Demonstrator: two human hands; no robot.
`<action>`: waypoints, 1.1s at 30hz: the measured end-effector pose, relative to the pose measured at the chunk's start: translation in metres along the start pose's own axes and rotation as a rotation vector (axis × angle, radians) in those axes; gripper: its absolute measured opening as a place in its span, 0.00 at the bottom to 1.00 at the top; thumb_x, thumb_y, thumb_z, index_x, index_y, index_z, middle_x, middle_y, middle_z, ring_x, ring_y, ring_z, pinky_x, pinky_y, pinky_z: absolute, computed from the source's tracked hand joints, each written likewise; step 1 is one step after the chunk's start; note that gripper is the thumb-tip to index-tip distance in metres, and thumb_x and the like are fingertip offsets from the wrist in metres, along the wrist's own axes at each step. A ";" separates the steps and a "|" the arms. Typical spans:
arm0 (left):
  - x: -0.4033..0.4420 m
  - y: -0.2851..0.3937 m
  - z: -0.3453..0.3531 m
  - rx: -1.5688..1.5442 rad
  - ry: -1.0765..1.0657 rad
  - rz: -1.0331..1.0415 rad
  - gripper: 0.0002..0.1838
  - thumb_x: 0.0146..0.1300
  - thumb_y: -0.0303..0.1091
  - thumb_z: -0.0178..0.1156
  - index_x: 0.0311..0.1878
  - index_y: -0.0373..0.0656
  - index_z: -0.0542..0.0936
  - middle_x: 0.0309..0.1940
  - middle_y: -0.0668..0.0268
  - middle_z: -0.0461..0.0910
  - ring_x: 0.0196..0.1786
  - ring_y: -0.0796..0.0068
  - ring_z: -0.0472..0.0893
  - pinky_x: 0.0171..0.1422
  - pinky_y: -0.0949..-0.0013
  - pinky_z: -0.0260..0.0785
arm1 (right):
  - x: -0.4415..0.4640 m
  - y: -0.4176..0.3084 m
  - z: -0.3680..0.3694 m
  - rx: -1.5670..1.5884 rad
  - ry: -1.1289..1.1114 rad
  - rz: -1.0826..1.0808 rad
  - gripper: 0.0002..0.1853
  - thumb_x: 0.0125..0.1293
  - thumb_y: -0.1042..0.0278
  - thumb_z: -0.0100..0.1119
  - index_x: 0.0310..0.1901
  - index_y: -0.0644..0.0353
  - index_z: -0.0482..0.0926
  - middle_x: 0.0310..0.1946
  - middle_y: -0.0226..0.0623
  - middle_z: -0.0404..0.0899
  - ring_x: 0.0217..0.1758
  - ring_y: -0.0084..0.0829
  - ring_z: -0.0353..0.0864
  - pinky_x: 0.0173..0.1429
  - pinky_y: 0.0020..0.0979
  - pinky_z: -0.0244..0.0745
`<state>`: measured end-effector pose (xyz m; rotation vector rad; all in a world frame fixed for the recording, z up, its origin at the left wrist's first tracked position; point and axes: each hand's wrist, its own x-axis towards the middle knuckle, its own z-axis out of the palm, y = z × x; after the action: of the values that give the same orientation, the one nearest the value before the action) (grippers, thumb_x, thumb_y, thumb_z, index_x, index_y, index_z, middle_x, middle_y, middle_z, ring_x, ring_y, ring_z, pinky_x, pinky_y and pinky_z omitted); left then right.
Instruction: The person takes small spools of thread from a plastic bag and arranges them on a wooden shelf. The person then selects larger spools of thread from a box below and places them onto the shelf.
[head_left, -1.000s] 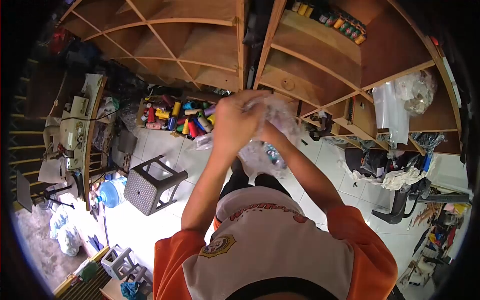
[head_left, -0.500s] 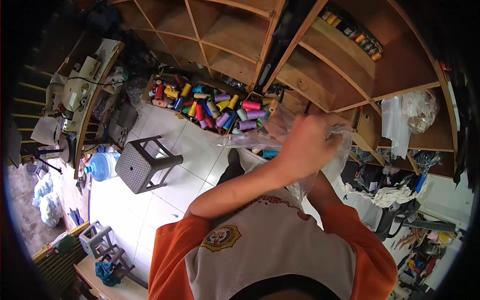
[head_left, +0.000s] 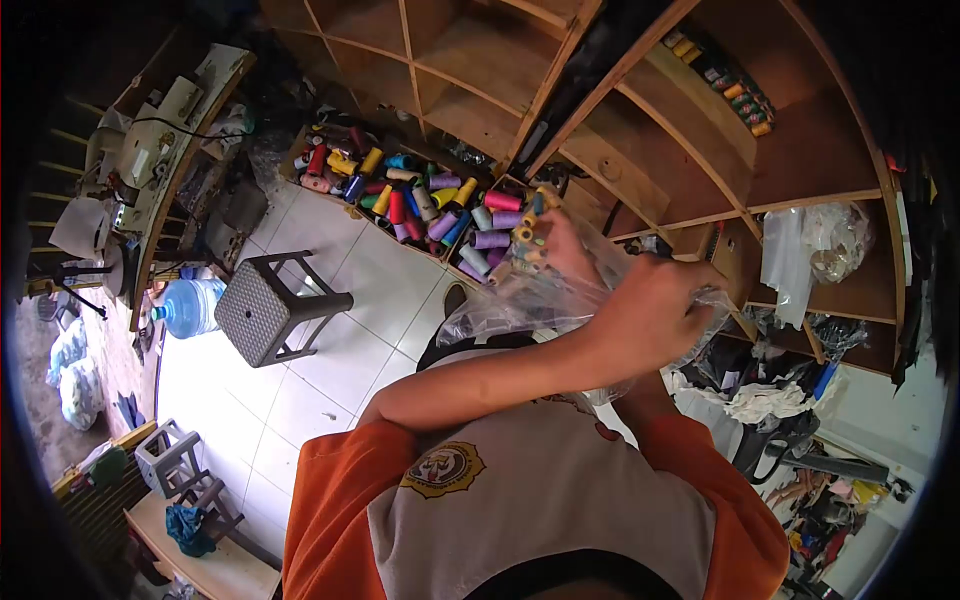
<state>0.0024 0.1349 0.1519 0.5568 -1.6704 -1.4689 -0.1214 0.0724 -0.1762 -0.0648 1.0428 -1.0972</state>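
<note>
My left hand point(head_left: 655, 312) reaches across to the right, its fingers closed on a clear plastic bag point(head_left: 490, 318). The crumpled film hangs in front of my chest and spreads leftward below the hands. Beyond my left forearm, partly behind the film, my right hand point(head_left: 568, 252) is closed around a cluster of small thread spools point(head_left: 528, 235), mostly yellow and tan. Its fingertips are partly hidden, and I cannot tell whether the spools are inside the bag. Just past them on the floor, a box of large thread cones point(head_left: 490, 240) holds purple, pink and grey ones.
Another box of coloured thread cones point(head_left: 400, 195) stands to the left. Wooden shelves point(head_left: 470, 60) rise ahead, with small spools point(head_left: 725, 85) in one compartment. A grey stool point(head_left: 265, 310), a water jug point(head_left: 190, 308) and a sewing machine point(head_left: 150, 150) are at left.
The cluster of small spools now shows at my right hand. The bag has spread wider to the left, and my left hand has shifted slightly down and right.
</note>
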 end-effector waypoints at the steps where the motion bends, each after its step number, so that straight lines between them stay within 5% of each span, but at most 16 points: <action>1: 0.000 0.001 -0.001 0.000 0.001 0.014 0.15 0.48 0.21 0.58 0.42 0.38 0.81 0.34 0.54 0.82 0.36 0.57 0.82 0.44 0.65 0.73 | -0.005 -0.003 0.013 0.020 -0.012 0.004 0.15 0.64 0.51 0.54 0.46 0.49 0.73 0.35 0.33 0.76 0.40 0.34 0.77 0.43 0.47 0.73; 7: -0.003 0.005 -0.007 0.034 -0.028 -0.022 0.16 0.47 0.21 0.58 0.42 0.38 0.81 0.32 0.53 0.82 0.34 0.57 0.82 0.40 0.64 0.72 | -0.037 -0.010 0.056 0.028 0.031 -0.048 0.16 0.64 0.47 0.53 0.44 0.48 0.73 0.35 0.32 0.75 0.41 0.32 0.76 0.40 0.39 0.74; 9: -0.004 0.006 -0.008 0.005 -0.021 -0.021 0.16 0.47 0.21 0.58 0.42 0.39 0.81 0.32 0.53 0.82 0.34 0.57 0.82 0.40 0.64 0.72 | 0.000 0.007 0.022 -0.338 -0.014 -0.393 0.14 0.66 0.50 0.52 0.45 0.49 0.73 0.36 0.32 0.75 0.41 0.32 0.76 0.40 0.38 0.74; 11: -0.004 0.005 -0.009 0.007 -0.018 -0.026 0.16 0.47 0.21 0.58 0.42 0.39 0.81 0.32 0.53 0.82 0.33 0.57 0.82 0.40 0.64 0.72 | 0.011 0.013 0.012 -0.275 -0.057 -0.425 0.13 0.66 0.52 0.53 0.46 0.50 0.73 0.36 0.33 0.75 0.41 0.31 0.76 0.40 0.36 0.74; 13: -0.004 0.000 -0.009 0.033 -0.019 -0.040 0.16 0.47 0.21 0.58 0.43 0.38 0.81 0.32 0.53 0.82 0.33 0.57 0.81 0.40 0.64 0.72 | -0.001 0.014 0.017 0.211 -0.086 -0.133 0.12 0.66 0.55 0.54 0.46 0.51 0.73 0.36 0.33 0.75 0.41 0.30 0.76 0.39 0.35 0.74; 16: -0.004 -0.004 -0.008 0.039 -0.008 -0.023 0.16 0.48 0.21 0.58 0.43 0.39 0.81 0.33 0.53 0.82 0.33 0.57 0.81 0.40 0.64 0.72 | 0.002 0.014 0.028 0.219 0.162 -0.143 0.11 0.65 0.58 0.56 0.45 0.52 0.73 0.35 0.32 0.75 0.40 0.30 0.76 0.39 0.31 0.74; 22: -0.005 0.000 -0.012 0.041 -0.013 -0.046 0.16 0.48 0.22 0.58 0.43 0.40 0.81 0.35 0.53 0.82 0.35 0.57 0.82 0.41 0.64 0.73 | -0.010 0.003 0.031 0.229 -0.005 -0.053 0.14 0.61 0.56 0.61 0.44 0.49 0.73 0.36 0.28 0.74 0.36 0.28 0.75 0.36 0.27 0.73; 25: -0.006 -0.002 -0.013 0.058 0.024 -0.030 0.15 0.48 0.22 0.58 0.43 0.40 0.81 0.35 0.54 0.82 0.34 0.58 0.82 0.42 0.64 0.73 | 0.004 0.011 0.017 0.038 0.105 -0.170 0.14 0.63 0.51 0.58 0.44 0.49 0.76 0.35 0.30 0.75 0.38 0.32 0.75 0.39 0.35 0.73; 29: -0.002 -0.020 -0.015 0.089 0.049 -0.033 0.15 0.49 0.23 0.58 0.43 0.41 0.81 0.34 0.55 0.82 0.35 0.59 0.82 0.42 0.65 0.73 | -0.013 0.015 0.010 -0.227 0.140 -0.231 0.15 0.62 0.50 0.59 0.44 0.50 0.77 0.35 0.30 0.76 0.38 0.31 0.76 0.40 0.35 0.73; 33: 0.010 -0.034 -0.031 0.265 0.106 -0.099 0.14 0.51 0.24 0.57 0.42 0.41 0.82 0.33 0.57 0.83 0.33 0.61 0.83 0.40 0.68 0.73 | -0.059 -0.002 0.002 -0.957 0.067 -0.405 0.16 0.61 0.49 0.59 0.43 0.51 0.78 0.35 0.30 0.78 0.38 0.31 0.77 0.41 0.34 0.73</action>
<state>0.0154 0.1012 0.1211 0.8584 -1.7856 -1.2695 -0.1249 0.1146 -0.1347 -1.0451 1.5806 -0.8615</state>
